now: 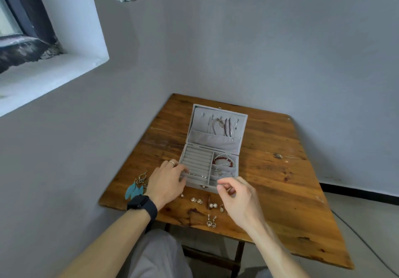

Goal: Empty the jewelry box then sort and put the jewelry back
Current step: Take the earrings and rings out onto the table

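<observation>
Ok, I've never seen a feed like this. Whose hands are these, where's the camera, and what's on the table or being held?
No machine here: a person's two bare hands, filmed by one wide-angle camera on their head, looking down. On the wooden table stands an open grey jewelry box, necklaces hanging in its lid, a red bracelet in one compartment. Teal feather earrings, pearl earrings and heart earrings lie loose on the table nearby. The left hand, with a watch, reaches the box's ring rows; the right hand hovers, fingertips pinched. Blur hides whether either holds anything.
</observation>
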The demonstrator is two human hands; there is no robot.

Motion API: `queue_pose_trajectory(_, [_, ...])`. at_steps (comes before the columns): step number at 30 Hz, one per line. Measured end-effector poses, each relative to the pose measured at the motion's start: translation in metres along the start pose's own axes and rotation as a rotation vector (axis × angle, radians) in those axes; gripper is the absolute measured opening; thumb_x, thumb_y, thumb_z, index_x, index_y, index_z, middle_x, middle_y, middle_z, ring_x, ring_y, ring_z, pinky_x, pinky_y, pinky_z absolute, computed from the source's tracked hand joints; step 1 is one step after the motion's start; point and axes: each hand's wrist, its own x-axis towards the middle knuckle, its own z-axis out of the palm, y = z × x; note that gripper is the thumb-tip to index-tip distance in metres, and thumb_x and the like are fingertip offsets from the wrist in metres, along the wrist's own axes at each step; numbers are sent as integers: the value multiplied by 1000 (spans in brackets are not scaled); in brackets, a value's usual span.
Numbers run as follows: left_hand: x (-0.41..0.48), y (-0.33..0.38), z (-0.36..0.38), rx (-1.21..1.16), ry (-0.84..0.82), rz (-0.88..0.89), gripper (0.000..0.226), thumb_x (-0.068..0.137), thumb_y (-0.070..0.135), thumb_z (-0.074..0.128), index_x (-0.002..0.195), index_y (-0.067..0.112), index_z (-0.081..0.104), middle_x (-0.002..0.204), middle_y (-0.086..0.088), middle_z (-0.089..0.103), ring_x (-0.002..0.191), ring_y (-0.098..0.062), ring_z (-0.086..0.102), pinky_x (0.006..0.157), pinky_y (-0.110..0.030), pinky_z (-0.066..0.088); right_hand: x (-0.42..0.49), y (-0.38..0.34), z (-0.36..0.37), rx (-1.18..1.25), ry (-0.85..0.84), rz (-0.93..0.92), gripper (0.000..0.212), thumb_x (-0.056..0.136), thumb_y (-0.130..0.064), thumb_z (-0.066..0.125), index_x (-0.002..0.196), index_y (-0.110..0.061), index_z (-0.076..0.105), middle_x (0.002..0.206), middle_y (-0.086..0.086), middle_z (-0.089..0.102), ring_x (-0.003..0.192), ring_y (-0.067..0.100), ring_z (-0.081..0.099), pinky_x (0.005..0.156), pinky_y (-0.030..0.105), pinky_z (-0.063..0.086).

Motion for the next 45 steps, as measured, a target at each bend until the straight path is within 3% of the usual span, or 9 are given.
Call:
queue_pose_trajectory(4, [15,11,7,18,-30,36,28,99,37,54,125,37,63,125,8,57,119,-14,48,94,-33,45,31,-1,15,-119,-50,-64,22,97,-28,63,116,-25,72,105,-13,59,90,-2,58,79,8,46])
queue_pose_trajectory(10, [40,23,16,109,-59,115,28,99,38,55,125,40,67,124,1,56,123,-21,44,95,-38,40,65,0,33,-342,-187,-158,26,98,-34,59,119,-27,72,102,-6,55,101,13,54,86,28,49])
queue_pose_trajectory(20, [41,19,25,210,1,301,24,95,19,57,106,27,77,111,0,67,112,-23,55,90,-38,45,65,-2,42,-400,-171,-139,22,96,-32,60,108,-25,77,106,-5,62,104,15,52,92,26,44])
queue_pose_trajectory(23, [39,21,26,212,-16,285,22,91,13,61,103,22,77,107,-1,69,109,-24,58,88,-38,48,67,-4,43,-392,-179,-99,21,95,-29,63,111,-22,74,108,-3,62,107,16,54,96,28,44])
queue_pose_trajectory(29, [45,32,17,261,-109,234,27,93,7,55,118,12,67,122,-8,61,117,-27,52,94,-39,44,77,-12,44,-479,-312,-22,26,92,-19,61,116,-11,64,116,6,58,116,27,52,102,36,44])
queue_pose_trajectory(33, [50,34,12,219,-178,222,25,91,14,60,115,11,65,121,-8,59,112,-27,56,86,-37,47,79,-17,43,-536,-401,0,35,91,-15,57,125,-6,56,127,10,52,123,30,43,106,39,39])
queue_pose_trajectory(36, [51,30,12,180,-184,229,22,94,19,56,113,12,65,117,-7,60,107,-26,59,79,-36,48,70,-14,34,-388,-313,15,24,99,-22,53,121,-16,60,122,0,53,120,20,46,105,33,39])
queue_pose_trajectory(39, [52,27,12,121,-190,221,22,96,22,53,110,14,68,115,-5,61,103,-25,61,79,-38,52,40,-8,14,-185,-189,42,6,101,-26,54,103,-27,60,108,-16,50,107,4,50,95,21,40])
queue_pose_trajectory(45, [52,20,3,-95,-261,151,15,91,31,63,99,23,72,106,6,65,94,-15,63,77,-33,56,-39,21,-8,-137,-153,110,5,101,-29,54,97,-32,55,100,-22,50,98,-5,50,78,9,37])
